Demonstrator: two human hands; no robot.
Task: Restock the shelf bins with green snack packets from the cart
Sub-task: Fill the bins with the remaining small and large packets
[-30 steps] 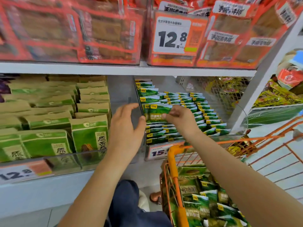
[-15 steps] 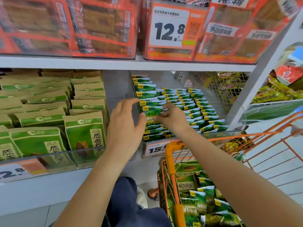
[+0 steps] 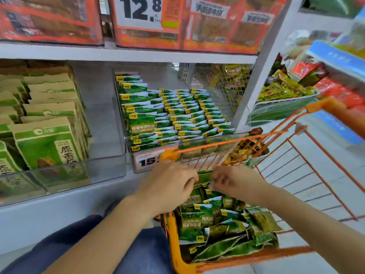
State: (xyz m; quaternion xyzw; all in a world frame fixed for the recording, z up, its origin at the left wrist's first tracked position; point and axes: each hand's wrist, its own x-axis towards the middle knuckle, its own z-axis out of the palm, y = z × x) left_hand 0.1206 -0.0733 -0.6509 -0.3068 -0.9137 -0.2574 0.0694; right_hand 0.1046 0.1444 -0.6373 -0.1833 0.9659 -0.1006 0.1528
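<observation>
Both grips are down over the orange cart (image 3: 246,256), close together. The left hand (image 3: 169,186) has its fingers curled onto the edge of a green snack packet (image 3: 204,175) at the top of the pile, and the right hand (image 3: 235,183) pinches the same packet from the other side, fingers bent; motion blur hides exactly how the fingertips sit. Below the hands the cart holds a loose heap of green snack packets (image 3: 217,230), lying at mixed angles, some face up with yellow corner tags. A knee in dark blue trousers (image 3: 79,250) shows at the lower left, beside the cart.

Past the cart's front rim stands the clear shelf bin (image 3: 177,115), packed with rows of the same green packets standing on edge, with a price tag (image 3: 147,161) beginning "15" on its front. Left of it, an empty gap, then brown-and-green paper bags (image 3: 47,141) behind a clear front. On the upper shelf sit orange boxes (image 3: 221,24) and a "12.8" sign (image 3: 140,10).
</observation>
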